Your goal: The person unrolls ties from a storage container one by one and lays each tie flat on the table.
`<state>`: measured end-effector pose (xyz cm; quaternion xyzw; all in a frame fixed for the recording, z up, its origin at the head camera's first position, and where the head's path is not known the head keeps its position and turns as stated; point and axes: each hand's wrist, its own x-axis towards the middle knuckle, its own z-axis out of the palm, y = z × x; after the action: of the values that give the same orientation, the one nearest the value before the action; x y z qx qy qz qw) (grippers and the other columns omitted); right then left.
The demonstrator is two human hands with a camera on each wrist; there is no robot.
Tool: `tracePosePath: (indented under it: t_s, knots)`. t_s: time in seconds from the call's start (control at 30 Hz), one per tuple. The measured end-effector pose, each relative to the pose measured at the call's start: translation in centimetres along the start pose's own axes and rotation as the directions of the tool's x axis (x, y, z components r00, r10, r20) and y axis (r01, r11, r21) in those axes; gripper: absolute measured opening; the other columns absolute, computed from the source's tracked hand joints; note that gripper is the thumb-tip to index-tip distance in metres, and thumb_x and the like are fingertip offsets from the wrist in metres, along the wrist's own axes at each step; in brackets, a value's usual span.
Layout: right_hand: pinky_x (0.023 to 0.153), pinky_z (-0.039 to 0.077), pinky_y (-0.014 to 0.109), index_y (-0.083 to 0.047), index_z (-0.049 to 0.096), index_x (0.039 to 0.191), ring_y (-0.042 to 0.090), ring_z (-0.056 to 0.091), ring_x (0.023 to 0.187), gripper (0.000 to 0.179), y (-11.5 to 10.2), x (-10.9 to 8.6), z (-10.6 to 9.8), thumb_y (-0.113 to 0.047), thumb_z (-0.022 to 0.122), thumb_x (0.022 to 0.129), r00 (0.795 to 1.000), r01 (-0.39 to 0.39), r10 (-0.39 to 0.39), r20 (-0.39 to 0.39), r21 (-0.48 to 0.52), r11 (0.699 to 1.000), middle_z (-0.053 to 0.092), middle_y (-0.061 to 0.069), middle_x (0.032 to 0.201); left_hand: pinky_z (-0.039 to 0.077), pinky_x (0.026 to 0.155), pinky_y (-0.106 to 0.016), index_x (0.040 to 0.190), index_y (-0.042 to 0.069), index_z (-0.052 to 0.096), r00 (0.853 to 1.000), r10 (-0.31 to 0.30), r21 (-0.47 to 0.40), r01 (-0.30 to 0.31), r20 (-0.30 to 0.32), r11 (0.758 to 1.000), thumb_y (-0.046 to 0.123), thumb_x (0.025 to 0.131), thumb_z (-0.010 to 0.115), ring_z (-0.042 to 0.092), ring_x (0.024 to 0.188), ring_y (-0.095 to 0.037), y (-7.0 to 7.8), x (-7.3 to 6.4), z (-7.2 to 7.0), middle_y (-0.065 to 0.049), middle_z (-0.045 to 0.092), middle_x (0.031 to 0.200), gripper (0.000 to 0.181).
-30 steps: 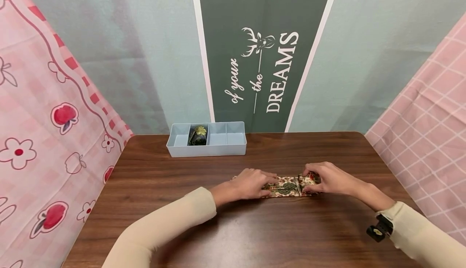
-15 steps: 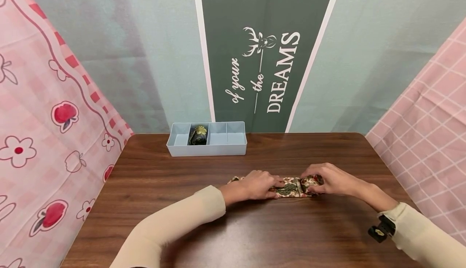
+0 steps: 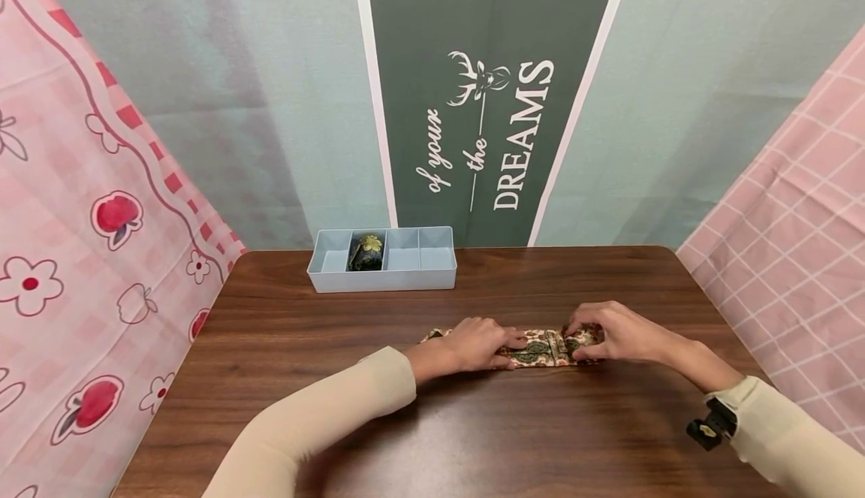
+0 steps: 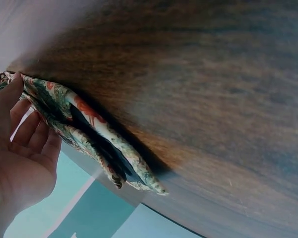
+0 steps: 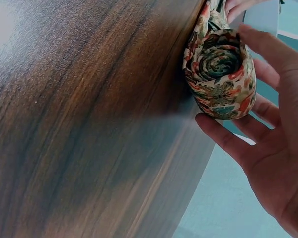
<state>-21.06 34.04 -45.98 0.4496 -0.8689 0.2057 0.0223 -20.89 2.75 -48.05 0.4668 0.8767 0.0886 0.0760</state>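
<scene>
A floral necktie (image 3: pixel 537 348) in cream, red and green lies across the wooden table, its right end wound into a roll (image 5: pixel 223 94). My right hand (image 3: pixel 625 333) grips this roll, thumb on the near side and fingertips over the far side. The coil's spiral faces the right wrist camera. On the flat stretch to the left rests my left hand (image 3: pixel 469 344), fingertips over the cloth and thumb along the near edge. In the left wrist view the necktie's (image 4: pixel 59 94) loose end spreads past that hand, showing dark lining between its folds. The left hand and wrist hide part of the strip.
A pale blue divided box (image 3: pixel 385 281) stands at the table's back edge, left of the hands. One of its compartments holds a dark rolled cloth (image 3: pixel 366 255) with a yellow-green leaf motif. Printed curtains hang behind and on both sides.
The right hand and the roll have shifted slightly to the right. My left hand has slid right along the strip, its fingers now closer together, and more of the loose end shows behind it.
</scene>
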Motion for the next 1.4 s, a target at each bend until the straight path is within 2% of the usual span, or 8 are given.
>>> tracePosePath:
  t_s: [0.13,0.4,0.57,0.77,0.93,1.1,1.23,1.4]
  knots:
    - [0.060,0.045,0.017,-0.019,0.076,0.102,-0.004,0.054,0.074,0.030,0.1,-0.2,-0.1,-0.017,0.095,0.079,1.000,-0.011,0.011,0.001,-0.031,0.999,0.071,-0.009,0.101,0.061,0.090,-0.035,0.150,0.032,0.063,1.000,0.001,-0.002,-0.001,0.003,1.000,0.042,0.103,0.069,0.068,0.126,-0.014,-0.1,-0.1,0.0,0.012,0.055,0.156,0.048]
    - [0.062,0.048,0.023,-0.011,0.077,0.117,-0.001,0.058,0.079,0.045,0.1,-0.7,-1.0,-0.006,0.094,0.075,1.000,0.005,-0.005,0.028,-0.005,1.000,0.074,-0.002,0.106,0.060,0.092,-0.033,0.148,0.031,0.064,1.000,0.005,-0.017,-0.005,0.016,1.000,0.041,0.103,0.070,0.067,0.127,-0.014,-0.4,-0.5,0.0,0.012,0.055,0.156,0.047]
    - [0.062,0.045,0.020,-0.009,0.076,0.123,-0.001,0.052,0.074,0.053,0.3,-0.9,-1.4,-0.004,0.094,0.073,0.998,0.024,-0.023,0.050,-0.011,1.000,0.074,0.000,0.108,0.061,0.090,-0.033,0.147,0.031,0.065,1.000,0.009,-0.024,-0.008,0.010,1.000,0.041,0.102,0.071,0.068,0.125,-0.016,-0.6,-1.0,0.0,0.012,0.056,0.155,0.046]
    - [0.058,0.040,0.015,-0.007,0.075,0.128,0.000,0.048,0.072,0.061,0.6,-1.5,-1.7,0.009,0.089,0.070,0.995,0.050,-0.051,0.081,0.016,0.999,0.073,0.001,0.109,0.061,0.089,-0.034,0.147,0.032,0.065,1.000,-0.001,-0.008,0.001,0.022,1.000,0.041,0.102,0.071,0.069,0.124,-0.016,-0.8,-1.4,-0.3,0.013,0.056,0.154,0.046]
    - [0.060,0.044,0.019,-0.007,0.076,0.125,0.004,0.062,0.084,0.061,1.0,-2.2,-1.5,0.013,0.087,0.068,0.992,0.091,-0.092,0.086,0.020,0.996,0.069,0.000,0.110,0.061,0.087,-0.034,0.147,0.033,0.065,0.999,-0.010,-0.002,0.010,0.031,1.000,0.042,0.101,0.073,0.069,0.122,-0.015,-1.0,-1.8,-0.3,0.014,0.057,0.154,0.047]
    - [0.062,0.050,0.024,-0.010,0.077,0.125,0.011,0.068,0.095,0.066,1.5,-2.7,-1.5,0.016,0.086,0.065,0.993,0.100,-0.101,0.068,0.018,0.995,0.070,-0.001,0.113,0.061,0.087,-0.034,0.147,0.033,0.065,0.999,-0.013,-0.005,0.013,0.030,1.000,0.043,0.100,0.073,0.069,0.123,-0.015,-1.2,-2.2,-0.4,0.014,0.056,0.154,0.048]
    - [0.069,0.059,0.025,-0.010,0.077,0.122,0.014,0.071,0.096,0.065,1.9,-2.8,-1.7,0.014,0.090,0.063,0.992,0.118,-0.119,0.044,0.030,0.993,0.072,0.001,0.112,0.061,0.085,-0.035,0.147,0.033,0.065,1.000,-0.012,-0.002,0.012,0.027,1.000,0.043,0.101,0.072,0.070,0.122,-0.016,-1.4,-2.5,-0.5,0.013,0.055,0.155,0.048]
    - [0.071,0.060,0.026,-0.014,0.077,0.116,0.014,0.072,0.095,0.052,1.9,-2.8,-1.8,-0.008,0.099,0.069,0.996,0.079,-0.080,0.028,0.017,0.997,0.073,0.001,0.109,0.062,0.085,-0.035,0.147,0.032,0.064,1.000,-0.009,-0.003,0.009,0.024,1.000,0.042,0.102,0.071,0.070,0.122,-0.017,-1.6,-2.8,-0.7,0.012,0.055,0.156,0.047]
